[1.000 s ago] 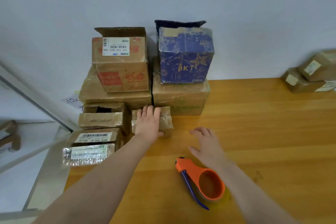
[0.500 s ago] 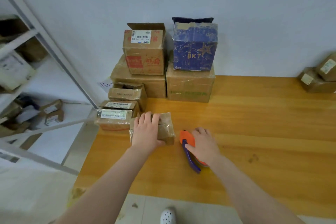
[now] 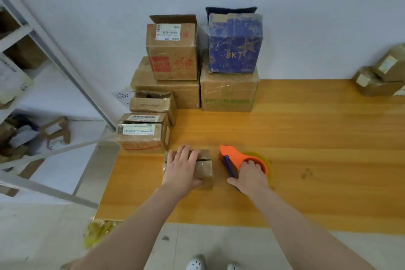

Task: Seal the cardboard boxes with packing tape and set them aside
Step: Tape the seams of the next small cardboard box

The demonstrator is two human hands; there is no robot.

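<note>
Here, a wooden table (image 3: 306, 138) is seen, with a stack (image 3: 228, 87) of boxes set at its far left against the wall. Near the front edge a small box (image 3: 205, 166) is held by the left hand (image 3: 182, 169), with the fingers (image 3: 186, 153) laid across its top and the thumb hooked against its near side. Just right of it, not touching, an orange dispenser (image 3: 232, 156) is gripped by the right hand (image 3: 249, 178), whose fingers are curled into its ring.
</note>
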